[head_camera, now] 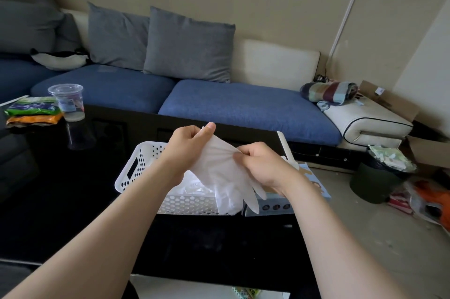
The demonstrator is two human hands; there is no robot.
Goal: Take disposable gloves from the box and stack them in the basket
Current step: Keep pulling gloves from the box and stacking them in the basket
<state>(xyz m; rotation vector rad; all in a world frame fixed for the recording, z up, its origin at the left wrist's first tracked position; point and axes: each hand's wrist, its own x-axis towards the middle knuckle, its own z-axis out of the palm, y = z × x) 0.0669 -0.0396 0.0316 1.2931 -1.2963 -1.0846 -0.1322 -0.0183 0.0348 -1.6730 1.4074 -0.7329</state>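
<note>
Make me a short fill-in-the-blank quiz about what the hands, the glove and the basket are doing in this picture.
1. Both the left hand and the right hand grip one translucent ____.
2. The glove is held above a white perforated ____.
3. The glove box lies to the ____ of the basket.
4. A clear plastic cup stands on the ____ table.

Missing words: glove; basket; right; black

Black table (pixel 73 201): basket (pixel 136 164), box (pixel 314 186), cup (pixel 68 101)
</note>
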